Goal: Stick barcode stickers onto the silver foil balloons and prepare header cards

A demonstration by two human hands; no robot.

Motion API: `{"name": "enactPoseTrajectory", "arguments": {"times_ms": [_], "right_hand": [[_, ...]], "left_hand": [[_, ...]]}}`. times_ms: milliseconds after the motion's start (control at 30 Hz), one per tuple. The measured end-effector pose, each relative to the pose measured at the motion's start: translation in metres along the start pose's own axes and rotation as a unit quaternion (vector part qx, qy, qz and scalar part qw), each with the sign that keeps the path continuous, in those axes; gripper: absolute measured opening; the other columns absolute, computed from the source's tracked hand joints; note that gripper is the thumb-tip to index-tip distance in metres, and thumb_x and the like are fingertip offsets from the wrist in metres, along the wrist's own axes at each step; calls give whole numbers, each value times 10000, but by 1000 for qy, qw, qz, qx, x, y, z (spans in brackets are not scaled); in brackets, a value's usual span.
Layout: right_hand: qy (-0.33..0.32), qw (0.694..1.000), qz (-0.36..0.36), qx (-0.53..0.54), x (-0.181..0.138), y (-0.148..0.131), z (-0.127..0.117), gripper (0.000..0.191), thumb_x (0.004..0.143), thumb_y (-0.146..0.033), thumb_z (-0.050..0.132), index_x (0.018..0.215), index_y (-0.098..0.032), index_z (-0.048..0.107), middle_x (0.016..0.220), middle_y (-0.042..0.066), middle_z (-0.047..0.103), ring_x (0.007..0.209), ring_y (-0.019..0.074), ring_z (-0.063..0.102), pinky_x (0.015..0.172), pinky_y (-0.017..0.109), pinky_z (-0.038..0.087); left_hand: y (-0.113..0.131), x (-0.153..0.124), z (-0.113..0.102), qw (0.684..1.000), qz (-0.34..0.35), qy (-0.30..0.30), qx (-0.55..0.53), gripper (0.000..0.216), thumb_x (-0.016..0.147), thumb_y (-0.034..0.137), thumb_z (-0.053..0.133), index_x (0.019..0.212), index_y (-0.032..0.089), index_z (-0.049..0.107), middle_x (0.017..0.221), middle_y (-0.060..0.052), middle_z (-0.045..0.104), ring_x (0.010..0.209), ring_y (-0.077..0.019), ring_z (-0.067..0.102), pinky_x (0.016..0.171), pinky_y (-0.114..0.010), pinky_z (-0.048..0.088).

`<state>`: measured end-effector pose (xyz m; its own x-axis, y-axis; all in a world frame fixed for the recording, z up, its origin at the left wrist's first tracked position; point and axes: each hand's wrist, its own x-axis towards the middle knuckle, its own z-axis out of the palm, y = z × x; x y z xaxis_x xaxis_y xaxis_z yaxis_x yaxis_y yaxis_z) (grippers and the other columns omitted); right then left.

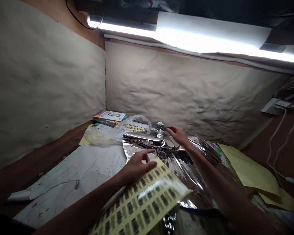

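Left hand [136, 168] grips the top edge of a yellow sheet of black barcode stickers [147, 202], fingers clamped on it, index stretched out over the foil. The sticker sheet is tilted, low centre, over a crinkled silver foil sheet [172, 155] spread on the pale scuffed counter [88, 166]. Right hand [179, 135] is at the foil's far edge, fingertips pinched together on its crumpled nub. A clear plastic bag [107, 133] and colourful booklets [110, 116] lie far left; yellow paper sheets [250, 169] lie to the right.

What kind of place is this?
Probably a small packing or labelling bench: a barcode sticker sheet in the left hand, crinkly silver foil at the right hand, and a strip light overhead.
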<state>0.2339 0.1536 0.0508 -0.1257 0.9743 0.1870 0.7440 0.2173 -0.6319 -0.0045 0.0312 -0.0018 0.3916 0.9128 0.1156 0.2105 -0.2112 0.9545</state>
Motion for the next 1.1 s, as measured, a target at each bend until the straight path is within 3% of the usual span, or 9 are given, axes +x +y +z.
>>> {"name": "enactPoseTrajectory", "arguments": {"times_ms": [67,133,167,267,400,467,567,700,1100], "right_hand": [[-82,994,-26,67,-42,-11,0,422,981,-474,446,1124,-149,673,1056,90,717,949,214,680,827,333,540],[-231,942,-36,241,-79,-18,6,437,915,-508,563,1165,-164,665,1092,93,711,974,235,677,849,360,533],[-254,921,-36,293,-93,-19,10,449,849,-478,671,1182,-178,654,1115,87,703,987,240,671,858,363,530],[-241,896,-30,372,-109,-16,23,612,682,-342,850,1224,-192,609,1113,77,692,988,239,658,857,366,529],[-252,890,-70,373,-101,-8,27,652,701,-288,837,1282,-203,555,1080,72,679,1002,236,647,871,387,530],[-223,912,-114,326,-100,-8,25,590,740,-276,802,1278,-229,564,1122,73,655,1023,239,641,879,401,532],[-64,963,-220,145,-106,-13,26,347,797,-229,742,1135,-262,673,1179,74,612,1091,259,595,927,450,498],[102,941,-323,-28,-118,-23,36,155,839,-205,699,973,-271,742,1118,87,623,1046,270,566,864,458,502],[102,936,-336,-17,-126,-30,49,95,873,-174,650,929,-216,714,932,59,670,860,210,612,758,361,495]], "left_hand": [[-4,6,-4,992,-2,83,-91,659,808,458,697,1366,153,526,749,31,529,691,-134,550,689,-260,456],[-4,7,-4,979,-15,110,-171,651,796,435,720,1339,125,539,736,26,551,671,-133,576,655,-254,471],[-3,7,-3,974,-22,99,-204,648,797,427,724,1335,118,538,754,8,585,677,-143,599,649,-262,486],[3,2,2,964,-38,35,-262,741,753,357,782,1387,140,466,898,-70,688,753,-207,674,673,-327,542],[4,0,5,960,-50,13,-274,787,687,274,838,1372,156,469,945,-108,729,772,-246,706,688,-371,566],[0,1,6,954,-63,-6,-294,582,696,289,828,1200,98,610,896,-119,734,748,-234,702,691,-352,560],[-3,1,9,947,-61,-10,-314,384,702,283,815,1007,80,699,888,-111,734,746,-206,689,711,-318,543],[-1,0,13,964,-28,34,-261,288,736,261,777,969,98,731,888,-90,733,768,-190,674,708,-281,513],[0,-9,19,990,93,102,-12,149,860,256,616,879,146,716,812,-29,695,765,-167,628,674,-245,466]]}}
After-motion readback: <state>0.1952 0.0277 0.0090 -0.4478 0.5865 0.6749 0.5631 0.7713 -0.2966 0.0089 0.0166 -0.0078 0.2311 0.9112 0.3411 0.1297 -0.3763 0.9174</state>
